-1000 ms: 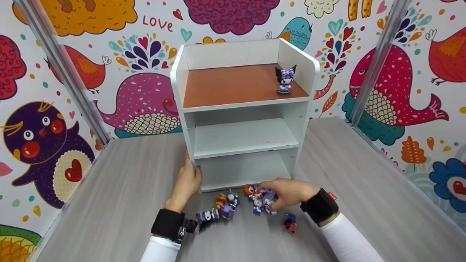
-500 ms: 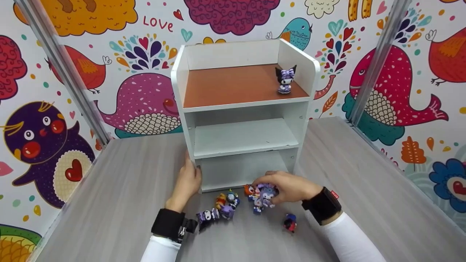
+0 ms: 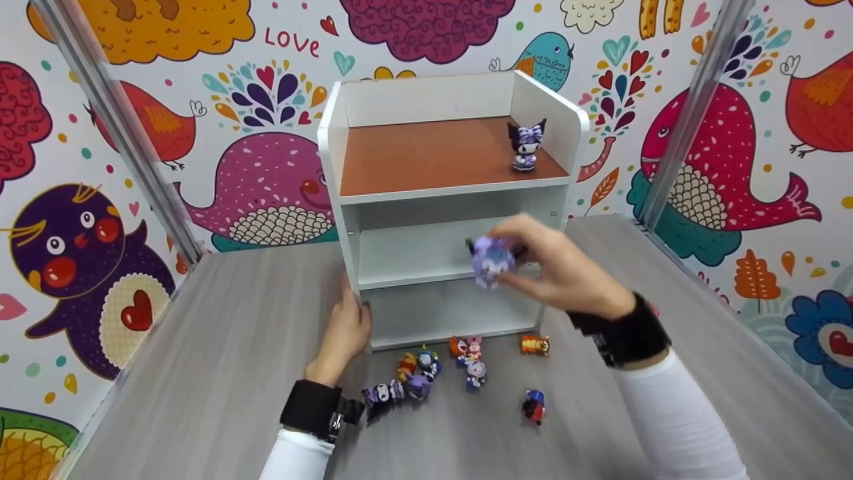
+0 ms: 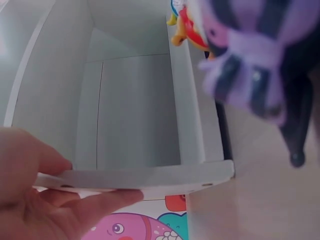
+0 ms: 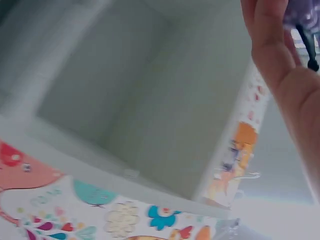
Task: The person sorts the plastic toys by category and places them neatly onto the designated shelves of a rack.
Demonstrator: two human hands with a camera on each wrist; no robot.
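My right hand (image 3: pixel 566 267) pinches a purple figurine (image 3: pixel 492 261) with dark pointed ears between thumb and fingers. It is raised in front of the middle level of a small white shelf unit (image 3: pixel 453 191). In the right wrist view, part of the purple figurine (image 5: pixel 304 12) shows at the top right. Low on the unit's left side, my left hand (image 3: pixel 341 330) grips the side panel (image 4: pixel 150 175), thumb on the inner face and fingers on the outer. A black-eared figurine with a striped purple bow (image 3: pixel 526 145) stands on the brown top board (image 3: pixel 420 157), at the right.
Several figurines lie before the unit: a black-and-purple one (image 3: pixel 383 395), a yellow-and-red bear (image 3: pixel 406 366), an orange one (image 3: pixel 458 347), a pale blue one (image 3: pixel 475 373). An orange striped one (image 3: pixel 535 345) and a red-and-blue one (image 3: pixel 534 407) lie farther right on the grey tabletop (image 3: pixel 253 360).
My right hand has lifted the purple figurine out of the right-hand cluster, up to the middle shelf's height. The orange striped figurine has come into sight. My left hand keeps its place.
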